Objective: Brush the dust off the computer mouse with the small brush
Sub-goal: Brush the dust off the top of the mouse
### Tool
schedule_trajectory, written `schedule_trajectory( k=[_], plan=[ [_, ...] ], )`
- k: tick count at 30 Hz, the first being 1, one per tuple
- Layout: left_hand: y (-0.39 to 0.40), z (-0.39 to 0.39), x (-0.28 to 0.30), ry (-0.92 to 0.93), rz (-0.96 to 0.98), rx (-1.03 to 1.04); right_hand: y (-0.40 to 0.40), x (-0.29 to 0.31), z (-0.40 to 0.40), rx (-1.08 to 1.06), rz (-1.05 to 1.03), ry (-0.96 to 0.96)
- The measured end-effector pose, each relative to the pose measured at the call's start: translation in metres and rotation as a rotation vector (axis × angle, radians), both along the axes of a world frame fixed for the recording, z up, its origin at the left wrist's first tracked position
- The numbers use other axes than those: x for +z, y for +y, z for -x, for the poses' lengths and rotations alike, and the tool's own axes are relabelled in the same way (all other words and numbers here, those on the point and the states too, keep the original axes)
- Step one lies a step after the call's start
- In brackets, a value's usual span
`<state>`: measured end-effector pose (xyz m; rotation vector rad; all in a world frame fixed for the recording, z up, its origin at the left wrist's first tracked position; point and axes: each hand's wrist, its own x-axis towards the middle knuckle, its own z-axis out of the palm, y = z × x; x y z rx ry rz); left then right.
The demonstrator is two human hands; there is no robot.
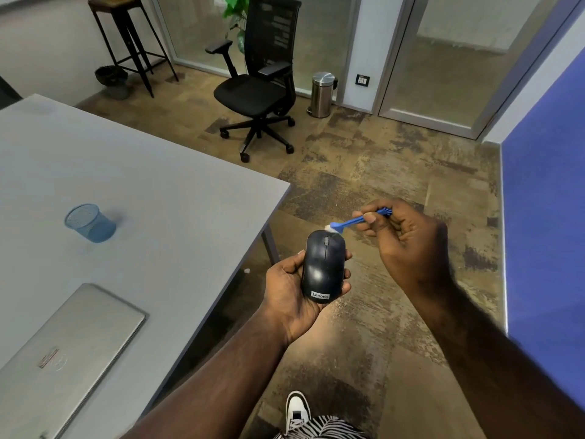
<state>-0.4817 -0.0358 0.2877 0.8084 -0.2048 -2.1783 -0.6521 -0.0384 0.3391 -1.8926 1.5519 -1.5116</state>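
A dark computer mouse (323, 267) with a Lenovo label lies in the palm of my left hand (289, 288), which grips it over the floor just right of the table corner. My right hand (402, 236) pinches a small blue brush (354, 220) by its handle. The brush's white bristles touch the front tip of the mouse, just above the scroll wheel. Part of the brush handle is hidden inside my fingers.
A grey table (142, 191) fills the left side, with a blue mesh cup (90, 222) and a closed silver laptop (63, 353) on it. A black office chair (259, 80), a steel bin (322, 94) and a stool (126, 36) stand farther back. A blue partition (544, 217) is at the right.
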Motion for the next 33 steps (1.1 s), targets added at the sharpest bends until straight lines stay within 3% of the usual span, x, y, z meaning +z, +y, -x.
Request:
schedule_trajectory(
  k=[6, 11, 15, 20, 23, 28, 33],
  plan=[
    [0.002, 0.005, 0.001, -0.068, 0.009, -0.022, 0.004, 0.006, -0.013, 0.138, 0.002, 0.093],
    [0.003, 0.004, 0.001, -0.117, 0.024, -0.046, -0.003, 0.007, -0.008, 0.032, -0.004, 0.119],
    [0.004, 0.004, 0.003, -0.131, 0.026, -0.034, 0.001, 0.01, -0.008, 0.118, -0.008, 0.148],
    [0.003, 0.002, 0.003, -0.142, 0.028, -0.042, -0.002, 0.006, -0.002, 0.079, -0.02, 0.103],
    [0.002, 0.001, 0.002, -0.094, 0.004, -0.034, 0.003, 0.008, 0.003, 0.108, -0.038, 0.094],
    [0.0, -0.002, -0.001, -0.001, 0.002, -0.008, 0.001, 0.01, 0.014, -0.035, -0.008, 0.105],
    [-0.007, -0.006, -0.002, 0.072, -0.057, 0.062, 0.015, 0.004, 0.011, 0.096, 0.008, 0.089]
  ],
)
